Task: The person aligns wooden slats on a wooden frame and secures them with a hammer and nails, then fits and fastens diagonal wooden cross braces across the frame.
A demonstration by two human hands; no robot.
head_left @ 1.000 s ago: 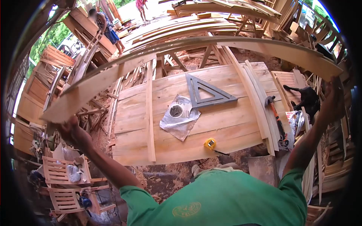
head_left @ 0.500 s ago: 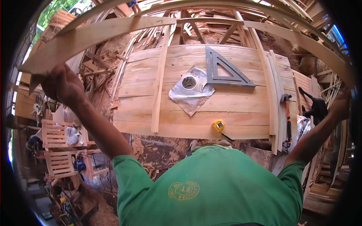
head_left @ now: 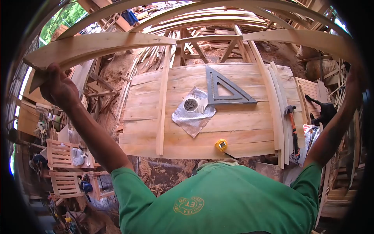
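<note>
A long curved wooden frame [head_left: 97,45] stretches across the upper view, raised above the bench. My left hand [head_left: 60,86] is closed around its left end, close to the pointed tip. At the far right edge my right hand [head_left: 353,84] grips the opposite end; it is dark there and its fingers are hard to make out. Below lies a plank panel [head_left: 218,128], carrying a grey speed square [head_left: 230,93], an open plastic bag [head_left: 198,124] with nails [head_left: 190,105], and a yellow tape measure [head_left: 221,145].
An orange-handled hammer [head_left: 293,130] lies on narrow strips [head_left: 277,113] at the panel's right side. A light batten [head_left: 163,105] crosses the panel's left part. Slatted wooden pieces [head_left: 64,183] stand at lower left. Scrap wood and shavings cover the ground behind.
The panel and its tools appear lower in view, as the camera has tilted up. The right hand sits higher in the picture. Both hands keep hold of the frame.
</note>
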